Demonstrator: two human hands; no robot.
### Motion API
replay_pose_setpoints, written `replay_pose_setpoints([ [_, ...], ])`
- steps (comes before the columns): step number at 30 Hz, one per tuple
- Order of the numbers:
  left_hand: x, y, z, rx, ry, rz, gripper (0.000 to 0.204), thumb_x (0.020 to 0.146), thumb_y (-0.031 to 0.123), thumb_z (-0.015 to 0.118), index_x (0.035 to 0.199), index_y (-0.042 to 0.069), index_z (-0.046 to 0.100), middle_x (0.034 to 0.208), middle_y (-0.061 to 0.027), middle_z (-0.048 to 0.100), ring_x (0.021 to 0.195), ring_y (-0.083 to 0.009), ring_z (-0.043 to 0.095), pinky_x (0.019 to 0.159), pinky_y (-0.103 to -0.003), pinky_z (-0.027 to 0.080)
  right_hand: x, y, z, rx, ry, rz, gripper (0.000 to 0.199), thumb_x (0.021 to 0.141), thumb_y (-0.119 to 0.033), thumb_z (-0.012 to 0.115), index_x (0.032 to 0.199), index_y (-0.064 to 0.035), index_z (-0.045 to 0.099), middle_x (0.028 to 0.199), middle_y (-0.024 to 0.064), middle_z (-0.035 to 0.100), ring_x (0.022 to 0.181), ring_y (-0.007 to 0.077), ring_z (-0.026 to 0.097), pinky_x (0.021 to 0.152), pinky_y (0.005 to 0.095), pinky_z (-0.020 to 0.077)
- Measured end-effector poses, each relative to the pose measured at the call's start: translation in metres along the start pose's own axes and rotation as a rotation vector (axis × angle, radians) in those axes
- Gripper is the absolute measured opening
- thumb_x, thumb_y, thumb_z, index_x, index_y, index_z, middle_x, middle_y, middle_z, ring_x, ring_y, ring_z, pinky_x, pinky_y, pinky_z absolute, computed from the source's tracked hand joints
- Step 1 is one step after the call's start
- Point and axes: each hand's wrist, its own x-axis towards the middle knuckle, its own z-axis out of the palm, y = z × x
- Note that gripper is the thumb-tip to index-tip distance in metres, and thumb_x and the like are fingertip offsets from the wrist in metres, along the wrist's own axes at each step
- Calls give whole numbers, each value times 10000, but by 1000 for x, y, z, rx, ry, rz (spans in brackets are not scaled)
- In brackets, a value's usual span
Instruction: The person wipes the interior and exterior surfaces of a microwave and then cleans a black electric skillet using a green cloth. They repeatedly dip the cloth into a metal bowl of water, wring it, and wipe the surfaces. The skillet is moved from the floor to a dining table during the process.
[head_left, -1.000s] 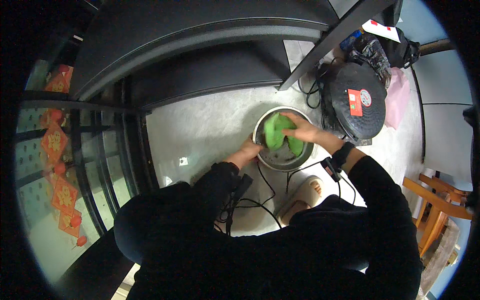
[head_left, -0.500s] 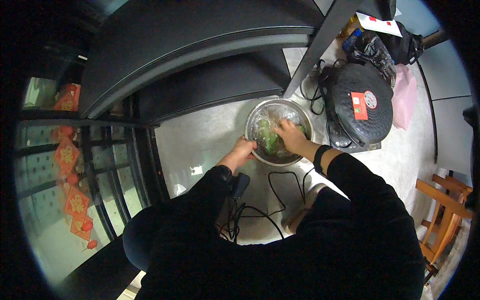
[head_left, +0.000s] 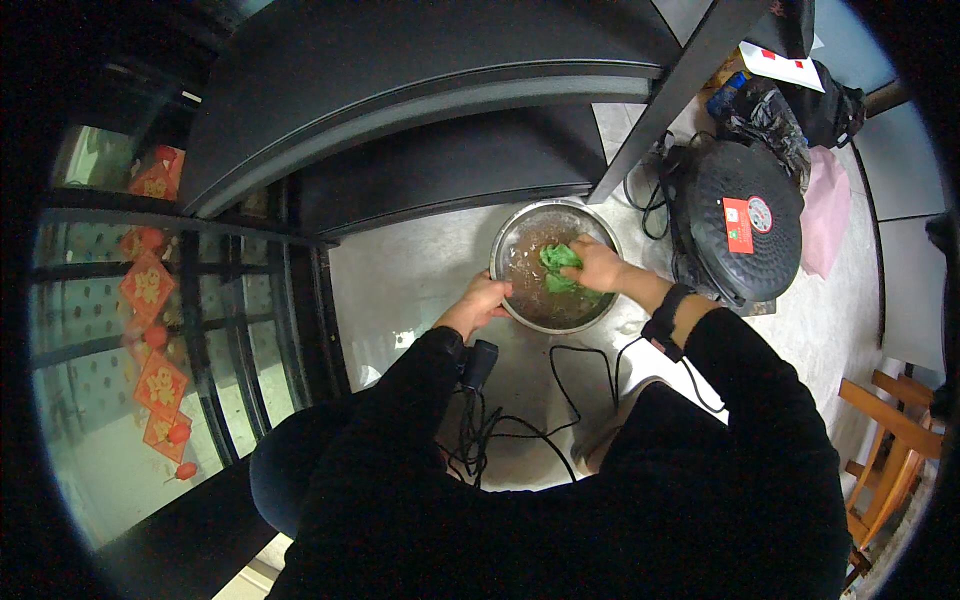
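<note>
A round stainless steel basin (head_left: 556,328) of cloudy water stands on the pale floor in front of me. Bright green leafy vegetables (head_left: 558,262) sit in its right half, partly in the water. My right hand (head_left: 600,265) reaches over the right rim with its fingers closed around a bunch of the leaves, some of which are hidden behind the fingers. At the left side of the basin, my left hand (head_left: 482,303) grips the rim.
Black metal shelving (head_left: 450,150) stands just beyond the basin. To the right are a black round lidded appliance (head_left: 745,220), a pink bag (head_left: 828,210) and black plastic bags (head_left: 765,115). Black cables (head_left: 510,430) lie near my feet. A wooden chair (head_left: 895,430) stands far right.
My right hand has gone from spread fingers in splashing water to closed around the greens, and has shifted slightly right. The water is calmer. My left hand stays on the rim.
</note>
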Motion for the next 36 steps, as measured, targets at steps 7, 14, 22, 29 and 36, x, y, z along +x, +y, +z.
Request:
replay_pose_setpoints([
  [7,5,-13,0,105,70,76,433,791,38,573,1205,25,444,1032,-121,566,889,-301,603,701,-444,552,-3,-21,53,-306,28,-85,782,753,-129,645,1424,-73,246,1461,165,216,1319,370,290,980,465,380],
  [14,-26,9,75,682,714,828,599,819,281,635,1300,38,373,1239,-241,434,1127,-418,422,964,-495,330,14,-29,8,335,-7,205,526,732,-143,597,1237,-41,493,1086,178,630,1039,341,589,863,379,470],
  [22,-22,30,62,-727,-383,53,438,935,440,428,1089,55,571,995,-129,629,935,-279,614,840,-384,505,-57,-75,-9,888,241,-251,401,742,-173,736,1044,-32,513,912,112,574,873,186,551,802,324,446],
  [29,-7,15,67,-538,-299,189,303,944,246,403,1100,37,557,1072,-133,589,979,-283,579,869,-408,481,-37,-83,7,607,402,3,452,876,-461,530,1029,-36,553,1011,238,605,966,410,575,885,469,387],
  [36,21,6,63,-704,-185,45,256,958,167,397,1117,40,553,1108,-134,601,981,-278,605,852,-446,503,10,-53,16,518,371,170,639,891,-565,390,1085,15,574,1004,269,623,992,444,573,874,501,434],
])
